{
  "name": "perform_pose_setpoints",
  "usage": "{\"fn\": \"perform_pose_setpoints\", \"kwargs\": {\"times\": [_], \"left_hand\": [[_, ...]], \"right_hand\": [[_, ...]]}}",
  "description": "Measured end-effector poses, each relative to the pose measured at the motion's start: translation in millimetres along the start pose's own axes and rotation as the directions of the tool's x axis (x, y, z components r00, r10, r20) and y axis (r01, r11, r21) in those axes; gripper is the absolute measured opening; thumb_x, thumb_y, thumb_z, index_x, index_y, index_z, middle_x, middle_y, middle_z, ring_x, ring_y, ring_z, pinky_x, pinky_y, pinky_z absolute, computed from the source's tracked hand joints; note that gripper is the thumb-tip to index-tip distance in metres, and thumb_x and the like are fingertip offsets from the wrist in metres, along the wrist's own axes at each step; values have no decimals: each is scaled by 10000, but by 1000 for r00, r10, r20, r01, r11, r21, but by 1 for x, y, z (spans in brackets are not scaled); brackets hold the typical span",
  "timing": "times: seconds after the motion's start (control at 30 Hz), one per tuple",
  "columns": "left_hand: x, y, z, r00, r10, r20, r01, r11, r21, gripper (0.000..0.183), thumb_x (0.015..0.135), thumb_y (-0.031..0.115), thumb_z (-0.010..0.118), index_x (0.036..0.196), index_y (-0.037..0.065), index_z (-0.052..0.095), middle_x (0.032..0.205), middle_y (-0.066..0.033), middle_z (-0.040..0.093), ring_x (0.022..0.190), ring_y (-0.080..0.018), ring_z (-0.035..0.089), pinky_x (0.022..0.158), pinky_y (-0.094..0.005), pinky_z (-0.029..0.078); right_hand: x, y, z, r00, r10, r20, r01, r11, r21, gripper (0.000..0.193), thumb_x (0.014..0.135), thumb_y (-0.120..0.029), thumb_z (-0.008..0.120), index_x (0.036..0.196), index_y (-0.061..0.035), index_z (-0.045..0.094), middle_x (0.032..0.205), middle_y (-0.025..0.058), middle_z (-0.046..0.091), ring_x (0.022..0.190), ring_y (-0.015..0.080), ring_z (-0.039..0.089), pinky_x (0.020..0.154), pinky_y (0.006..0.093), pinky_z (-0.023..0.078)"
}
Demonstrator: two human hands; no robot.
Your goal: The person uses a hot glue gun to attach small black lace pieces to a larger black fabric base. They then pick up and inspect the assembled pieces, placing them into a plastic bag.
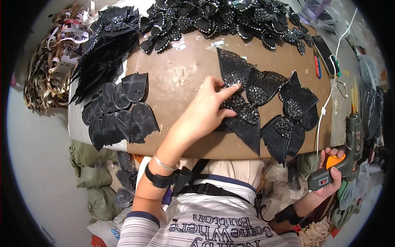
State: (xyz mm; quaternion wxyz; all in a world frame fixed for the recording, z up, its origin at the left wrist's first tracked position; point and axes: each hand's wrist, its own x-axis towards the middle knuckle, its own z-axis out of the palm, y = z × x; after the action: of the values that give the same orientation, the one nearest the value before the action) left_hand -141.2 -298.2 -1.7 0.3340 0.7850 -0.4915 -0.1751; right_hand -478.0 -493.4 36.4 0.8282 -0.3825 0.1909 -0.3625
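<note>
My left hand [205, 109] reaches over the table, thumb and index finger apart. Its fingertips rest on a group of black lace bra cups [251, 92] with dark beads and sequins. My right hand [331, 177] is wrapped round a dark hot glue gun [352, 144] with an orange trigger, beyond the table's right front corner. The glue gun's nozzle points away from me. Right of my left hand lies a second group of beaded black cups [294, 109]. Plain black cups [119, 109] lie in two overlapping rows on the left.
Black beaded pieces [214, 18] are heaped along the far edge of the brown table [173, 74]. Black feathery trim [101, 61] lies at the far left. A phone [325, 53], a small cutter [317, 66] and a white cord [325, 109] are on the right. Ribbon strips [49, 66] hang left.
</note>
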Motion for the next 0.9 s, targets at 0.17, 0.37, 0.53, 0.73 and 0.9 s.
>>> {"fn": "perform_pose_setpoints", "kwargs": {"times": [0.17, 0.37, 0.53, 0.73, 0.9], "left_hand": [[-13, 11, -16, 1000, 9, -21, -5, 978, 207, 673, 646, 52, 812, 1266, 48, 549, 1235, -182, 440, 1113, -357, 504, 951, -421, 454], [-19, -2, -5, 990, 134, -35, -113, 931, 348, 536, 680, 116, 779, 1154, -4, 559, 1255, -186, 540, 1181, -347, 530, 1001, -407, 446], [-28, -14, -18, 970, 241, 11, -228, 901, 370, 417, 735, 120, 748, 1103, 7, 589, 1281, -170, 542, 1200, -365, 525, 1001, -414, 456], [-26, -21, -28, 978, 208, 24, -205, 928, 312, 371, 740, 180, 765, 1045, 36, 611, 1290, -154, 540, 1169, -346, 523, 988, -411, 444], [-21, -26, -28, 978, 193, -76, -171, 958, 231, 363, 729, 182, 775, 1015, 45, 598, 1293, -144, 524, 1153, -348, 519, 969, -421, 432]], "right_hand": [[1, 4, -9, 999, 16, -30, -16, 1000, 0, 421, 778, 59, 544, 1176, 19, 414, 1160, 188, 503, 1244, 337, 490, 1129, 449, 370], [3, 6, -7, 999, 27, -24, -26, 1000, 14, 430, 778, 60, 543, 1186, 18, 414, 1179, 185, 499, 1263, 336, 473, 1139, 449, 354], [2, 5, -7, 999, 26, -18, -26, 999, 30, 433, 781, 67, 537, 1192, 23, 410, 1185, 190, 496, 1270, 342, 467, 1145, 447, 346], [2, 9, -8, 998, 22, -59, -20, 999, 30, 431, 785, 82, 525, 1198, 37, 409, 1195, 209, 500, 1282, 353, 453, 1148, 446, 341], [3, 10, 0, 999, 39, -12, -38, 998, 50, 429, 790, 81, 525, 1202, 40, 412, 1198, 208, 497, 1286, 353, 449, 1150, 448, 340]]}}
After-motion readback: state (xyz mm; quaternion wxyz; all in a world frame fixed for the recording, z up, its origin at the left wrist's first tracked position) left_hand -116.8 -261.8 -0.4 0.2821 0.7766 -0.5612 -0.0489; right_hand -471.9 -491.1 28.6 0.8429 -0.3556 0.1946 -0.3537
